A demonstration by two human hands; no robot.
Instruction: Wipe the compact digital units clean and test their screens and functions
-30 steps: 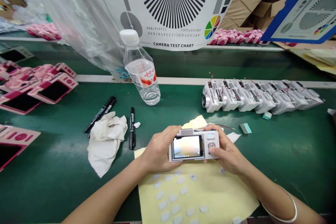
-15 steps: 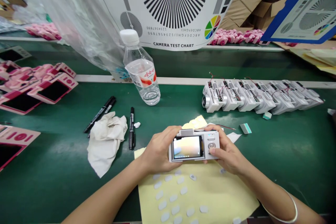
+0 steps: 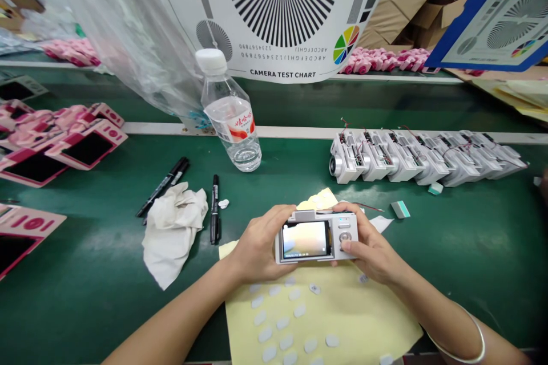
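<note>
A small silver digital camera [image 3: 308,238] is held between both hands, its lit screen facing me and showing a pale, washed-out picture. My left hand [image 3: 261,245] is closed around the camera's left end. My right hand [image 3: 372,248] grips the other end, with the thumb on the round control pad and a finger along the top. Beneath them lies a yellow sheet [image 3: 355,319] dotted with several small white oval stickers. A thin red wire shows just behind the camera. The camera's lens side is hidden from me.
A water bottle [image 3: 233,120] stands before a camera test chart [image 3: 282,23]. Several opened white cameras [image 3: 385,154] form a row at right; pink cameras [image 3: 81,137] sit left. Black markers [image 3: 214,211], a crumpled cloth [image 3: 175,228] and a small white-green block [image 3: 401,209] lie around.
Both hands and the camera stay in place. At the far right edge a dark blurred shape has come into view.
</note>
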